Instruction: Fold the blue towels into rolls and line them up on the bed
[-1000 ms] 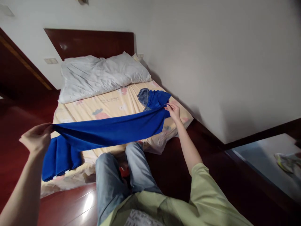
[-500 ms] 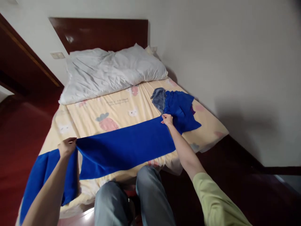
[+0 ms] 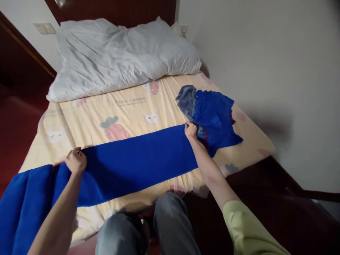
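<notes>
A long strip of folded blue towel (image 3: 138, 159) lies across the near part of the bed. My left hand (image 3: 76, 161) pinches its far left corner, fingers closed at the edge. At the opposite end, my right hand (image 3: 190, 130) grips the far right corner between thumb and fingers. Left of the strip, several folded blue towels (image 3: 25, 205) lie side by side, partly covered by my left forearm. Just beyond my right hand sits a crumpled blue cloth (image 3: 216, 118), with a grey-blue cloth (image 3: 187, 101) bunched against it and a bit of purple showing.
The bed has a yellow sheet (image 3: 156, 127) printed with carrots and rabbits. White pillows or bedding (image 3: 124, 58) lie against the dark wooden headboard (image 3: 119, 12). My knees (image 3: 170, 216) are at the bed's near edge. A wall (image 3: 265, 71) rises on the right.
The towel's left end has come down flatter and reaches further left, against the folded towels. Both hands keep hold of its far corners. My view has tilted down and closer.
</notes>
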Action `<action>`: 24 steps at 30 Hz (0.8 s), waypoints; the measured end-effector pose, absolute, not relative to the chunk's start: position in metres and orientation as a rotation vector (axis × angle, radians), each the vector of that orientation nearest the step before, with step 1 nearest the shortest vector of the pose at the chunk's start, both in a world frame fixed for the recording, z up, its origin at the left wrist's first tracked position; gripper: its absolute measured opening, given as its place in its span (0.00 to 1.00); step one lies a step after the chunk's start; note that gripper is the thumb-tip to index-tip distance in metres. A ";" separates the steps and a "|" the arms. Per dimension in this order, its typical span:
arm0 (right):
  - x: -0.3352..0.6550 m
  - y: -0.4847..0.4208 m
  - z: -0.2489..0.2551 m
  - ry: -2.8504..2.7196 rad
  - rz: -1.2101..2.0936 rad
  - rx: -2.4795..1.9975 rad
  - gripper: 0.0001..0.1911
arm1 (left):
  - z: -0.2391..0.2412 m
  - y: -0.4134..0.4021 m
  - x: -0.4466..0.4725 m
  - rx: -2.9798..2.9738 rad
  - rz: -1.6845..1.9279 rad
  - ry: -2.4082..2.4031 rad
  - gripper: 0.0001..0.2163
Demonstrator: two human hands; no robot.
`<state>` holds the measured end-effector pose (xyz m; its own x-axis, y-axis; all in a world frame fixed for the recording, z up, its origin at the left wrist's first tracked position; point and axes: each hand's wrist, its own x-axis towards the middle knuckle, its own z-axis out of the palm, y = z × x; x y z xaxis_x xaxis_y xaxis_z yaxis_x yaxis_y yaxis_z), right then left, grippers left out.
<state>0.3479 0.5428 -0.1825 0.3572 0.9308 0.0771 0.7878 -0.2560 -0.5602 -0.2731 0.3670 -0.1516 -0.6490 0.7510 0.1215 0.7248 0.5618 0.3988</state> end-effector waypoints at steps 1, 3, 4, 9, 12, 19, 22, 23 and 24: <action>0.338 0.537 -0.179 -1.519 0.307 -2.134 0.19 | -0.151 0.363 -0.262 1.351 0.674 2.739 0.23; 0.313 0.519 -0.176 -1.612 0.213 -2.110 0.25 | -0.152 0.354 -0.235 1.510 0.731 2.743 0.28; 0.299 0.508 -0.176 -1.693 0.183 -2.060 0.28 | -0.154 0.349 -0.220 1.590 0.739 2.718 0.30; 0.253 0.464 -0.192 -2.106 0.255 -1.886 0.33 | -0.169 0.330 -0.171 1.628 0.430 2.565 0.36; 0.261 0.467 -0.201 -2.060 0.271 -2.039 0.38 | -0.178 0.330 -0.176 1.529 0.384 2.621 0.39; 0.295 0.502 -0.210 -1.911 0.223 -2.235 0.40 | -0.184 0.338 -0.197 1.490 0.412 2.681 0.42; 0.298 0.502 -0.208 -1.944 0.235 -2.196 0.40 | -0.181 0.338 -0.196 1.488 0.405 2.663 0.41; 0.300 0.499 -0.206 -1.971 0.252 -2.177 0.40 | -0.180 0.334 -0.195 1.501 0.402 2.650 0.40; 0.303 0.493 -0.205 -2.006 0.270 -2.156 0.40 | -0.179 0.328 -0.193 1.526 0.399 2.633 0.39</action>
<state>0.3035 0.4935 -0.2047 0.0712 0.9974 -0.0077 0.9640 -0.0708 -0.2562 -0.1932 0.3279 -0.1790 -0.5036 0.8614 0.0666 0.8425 0.4725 0.2588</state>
